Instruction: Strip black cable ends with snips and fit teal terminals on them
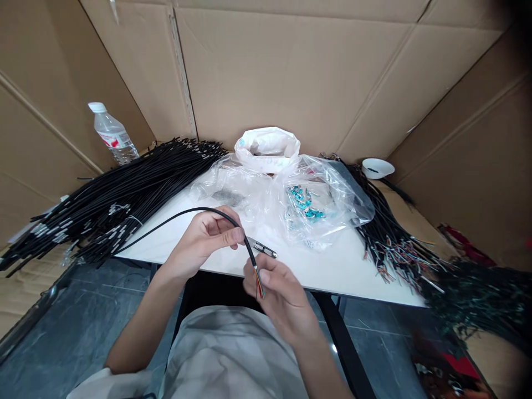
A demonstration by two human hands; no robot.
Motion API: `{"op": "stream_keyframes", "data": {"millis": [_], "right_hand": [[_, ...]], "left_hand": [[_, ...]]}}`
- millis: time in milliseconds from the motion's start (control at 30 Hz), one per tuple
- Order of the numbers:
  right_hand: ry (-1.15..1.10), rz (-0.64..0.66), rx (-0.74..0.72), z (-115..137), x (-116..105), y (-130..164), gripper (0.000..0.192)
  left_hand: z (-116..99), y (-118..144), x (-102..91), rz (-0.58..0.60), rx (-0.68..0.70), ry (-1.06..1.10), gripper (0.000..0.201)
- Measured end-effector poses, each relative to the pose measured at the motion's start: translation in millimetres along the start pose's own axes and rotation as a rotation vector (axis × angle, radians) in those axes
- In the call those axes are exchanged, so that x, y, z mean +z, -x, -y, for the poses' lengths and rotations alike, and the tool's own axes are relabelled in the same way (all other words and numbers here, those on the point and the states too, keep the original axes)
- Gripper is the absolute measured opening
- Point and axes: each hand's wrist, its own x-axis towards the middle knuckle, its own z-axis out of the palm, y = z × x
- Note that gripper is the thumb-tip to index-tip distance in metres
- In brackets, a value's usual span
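Observation:
My left hand (205,238) pinches a thin black cable (174,217) between thumb and forefinger near its stripped end. The cable arcs left across the white table (332,266) towards a big pile of black cables (112,194). My right hand (278,291) sits just below, its fingers on the coloured inner wires (259,282) that fan out of the cable's end. It also holds a small metal cutter (264,248), whose tip pokes out above the knuckles.
Clear plastic bags (316,205) with small teal parts lie mid-table, a white bag (266,147) behind them. A second heap of cables with stripped ends (390,238) lies right, near a white bowl (377,167). A water bottle (112,134) stands far left. Cardboard walls surround the table.

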Motion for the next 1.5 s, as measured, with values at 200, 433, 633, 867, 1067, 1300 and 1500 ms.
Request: {"op": "stream_keyframes", "data": {"millis": [200, 433, 633, 867, 1067, 1300, 1500], "right_hand": [[0.874, -0.252, -0.448, 25, -5, 6, 0.020], [0.840, -0.243, -0.411, 30, -2, 3, 0.020], [0.132, -0.109, 0.060, 28, -7, -7, 0.021], [-0.169, 0.064, 0.311, 17, 3, -3, 0.035], [0.525, -0.270, -0.206, 17, -1, 6, 0.022], [0.726, -0.257, -0.251, 23, -6, 10, 0.026], [0.348, -0.110, -0.003, 29, -14, 4, 0.033]], "left_hand": [[4, -2, 1.9, -0.166, -0.006, 0.015, 0.026], [12, -3, 11.0, -0.202, 0.056, 0.164, 0.017], [20, -5, 14.2, -0.116, 0.033, 0.335, 0.019], [27, -7, 20.6, -0.034, 0.103, 0.474, 0.021], [15, 0, 18.4, -0.153, -0.022, 0.279, 0.028], [17, -1, 14.9, -0.202, -0.139, 0.304, 0.035], [25, -7, 17.6, -0.141, -0.124, 0.413, 0.037]]}}
